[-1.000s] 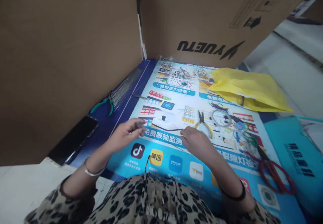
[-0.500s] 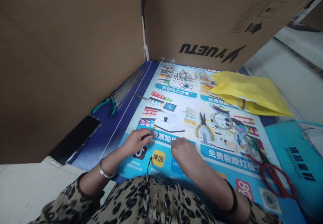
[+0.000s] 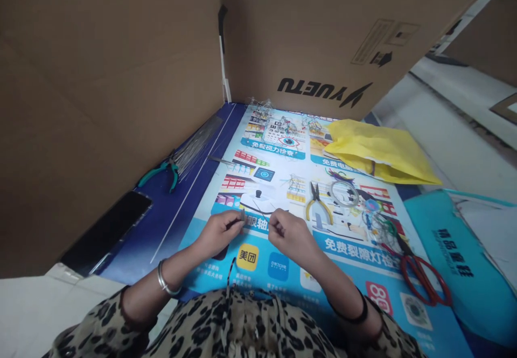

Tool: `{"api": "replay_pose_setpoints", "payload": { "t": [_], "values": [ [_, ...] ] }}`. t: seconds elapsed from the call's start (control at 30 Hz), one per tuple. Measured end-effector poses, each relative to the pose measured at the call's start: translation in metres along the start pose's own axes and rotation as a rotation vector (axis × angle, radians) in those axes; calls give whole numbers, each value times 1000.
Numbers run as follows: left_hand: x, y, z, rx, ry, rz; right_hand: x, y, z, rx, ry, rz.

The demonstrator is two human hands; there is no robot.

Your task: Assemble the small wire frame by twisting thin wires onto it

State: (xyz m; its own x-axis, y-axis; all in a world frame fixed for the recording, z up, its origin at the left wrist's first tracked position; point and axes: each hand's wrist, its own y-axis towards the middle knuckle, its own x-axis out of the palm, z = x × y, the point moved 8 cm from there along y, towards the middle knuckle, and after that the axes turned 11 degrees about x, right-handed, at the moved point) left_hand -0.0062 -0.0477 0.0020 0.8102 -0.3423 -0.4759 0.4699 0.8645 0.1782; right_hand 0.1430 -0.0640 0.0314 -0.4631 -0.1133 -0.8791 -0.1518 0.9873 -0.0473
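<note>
The left hand (image 3: pixel 220 232) pinches a small grey piece (image 3: pixel 243 215) at its fingertips. The right hand (image 3: pixel 291 232) is curled beside a thin wire (image 3: pixel 266 214); whether gripping it, I cannot tell.

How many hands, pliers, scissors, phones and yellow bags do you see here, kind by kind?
Hands: 2, left hand and right hand
Pliers: 2, teal pliers and yellow pliers
Scissors: 1 pair, red scissors
Phone: 1
Yellow bag: 1
Total: 7
</note>
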Motion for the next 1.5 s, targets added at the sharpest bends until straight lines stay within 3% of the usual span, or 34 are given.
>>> {"api": "replay_pose_setpoints", "payload": {
  "t": [0.13, 0.27, 0.43, 0.67, 0.87, 0.97, 1.13, 1.5],
  "values": [
    [4, 4, 10, 52, -42, 72, -9, -4, -9, -81, 458, 142],
    [7, 6, 18, 104, -34, 103, 6, -3, -8, -62, 724, 146],
    [8, 4, 18, 141, 96, 107, 25, 0, -4, 18, 718, 105],
    [13, 1, 18, 254, 208, 78, 35, 0, 1, 47, 690, 97],
    [14, 2, 17, 259, 222, 90, 42, 0, 8, 124, 722, 128],
    [10, 1, 19, 258, 201, 140, 45, 1, 11, 187, 874, 131],
    [9, -1, 19, 241, 189, 170, 61, 4, 10, 311, 1362, -21],
    [15, -4, 16, 270, 275, 188, 67, 1, 1, 331, 1462, -103]
  ]
}}
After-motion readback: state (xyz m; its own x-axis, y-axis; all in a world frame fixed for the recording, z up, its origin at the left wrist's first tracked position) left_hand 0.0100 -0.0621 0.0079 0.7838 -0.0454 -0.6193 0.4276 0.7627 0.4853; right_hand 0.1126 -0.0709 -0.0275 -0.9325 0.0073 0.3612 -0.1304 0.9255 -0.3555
